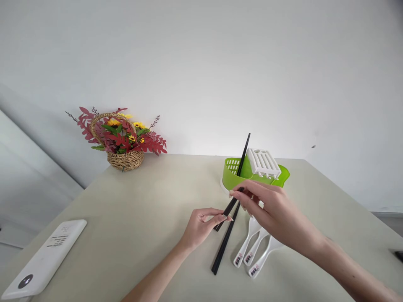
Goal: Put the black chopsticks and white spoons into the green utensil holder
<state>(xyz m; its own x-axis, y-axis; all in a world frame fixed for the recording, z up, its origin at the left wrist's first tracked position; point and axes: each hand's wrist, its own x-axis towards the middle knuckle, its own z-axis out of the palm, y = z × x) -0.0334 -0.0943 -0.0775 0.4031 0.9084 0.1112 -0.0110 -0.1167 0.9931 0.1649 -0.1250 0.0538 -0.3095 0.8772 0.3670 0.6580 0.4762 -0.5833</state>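
Between my two hands is a pair of black chopsticks, tilted up to the right. My left hand pinches them toward the lower end, and my right hand grips the upper end. More black chopsticks lie on the table just below. Under my right hand rest several white plastic spoons with labelled handles, their bowls partly hidden. Behind the hands stands a green utensil holder with a perforated side; black chopsticks lean upright in it. A white slotted rack sits on its right part.
A wicker basket of red leaves and yellow flowers stands at the back left of the table. At the left edge lies a white oblong device with a dark round spot. A plain wall rises behind the table.
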